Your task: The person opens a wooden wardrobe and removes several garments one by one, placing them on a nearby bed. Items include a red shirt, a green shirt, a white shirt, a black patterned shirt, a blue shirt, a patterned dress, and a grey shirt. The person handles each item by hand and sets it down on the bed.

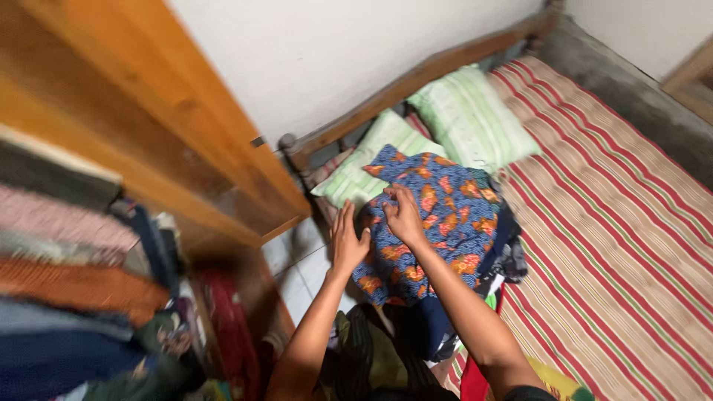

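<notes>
A person stands by a bed and works on a blue cloth with orange flowers (438,215). The cloth sits on top of a pile of other clothes (416,327), at the near edge of the striped mattress (616,223). Two green striped pillows (453,119) lie just past the cloth, up by the wooden bed frame (416,78). The right hand (405,215) rests on top of the cloth, and its fingers are bent and pinching a bit of the fabric. The left hand (347,238) is at the left edge of the cloth, with its fingers straight and spread flat against the side; it holds nothing. It looks like the cloth is being picked up or tidied on the pile, and this step seems only just begun, since the cloth is not yet off the pile. For a good lift, both hands would need a firm hold, one on each side, so the cloth does not flop open or pull the clothes under it off the bed. To the left of the cloth, and well apart from it, stands a wooden cupboard (148,111) with stacks of folded clothes (67,282) on its shelves; they look blurry. The floor between the cupboard and the cloth has pale tiles (304,275).
</notes>
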